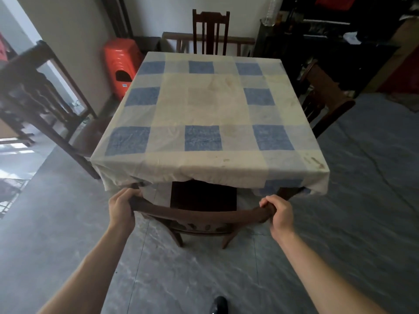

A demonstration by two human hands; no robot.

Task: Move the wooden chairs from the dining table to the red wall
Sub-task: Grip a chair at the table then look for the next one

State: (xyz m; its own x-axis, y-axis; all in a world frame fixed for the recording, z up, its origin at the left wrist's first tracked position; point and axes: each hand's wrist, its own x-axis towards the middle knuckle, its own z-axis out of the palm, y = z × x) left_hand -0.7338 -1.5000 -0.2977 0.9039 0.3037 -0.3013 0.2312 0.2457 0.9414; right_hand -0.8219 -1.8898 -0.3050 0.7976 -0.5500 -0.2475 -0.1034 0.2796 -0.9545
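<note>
A square dining table (pixel 210 105) with a blue and cream checked cloth stands in front of me. A dark wooden chair (pixel 197 215) is tucked under its near side, with its curved top rail facing me. My left hand (pixel 121 208) grips the rail's left end and my right hand (pixel 277 214) grips the right end. Another wooden chair (pixel 210 30) stands at the far side, one (pixel 322 96) at the right side, and one (pixel 38 96) at the left side. No red wall is clearly in view.
A stack of red plastic stools (pixel 121 64) stands by the pale wall at the back left. Dark shelving and clutter (pixel 328 41) fill the back right. Grey marble-patterned floor (pixel 362 200) spreads around the table. My dark shoe (pixel 218 304) shows at the bottom.
</note>
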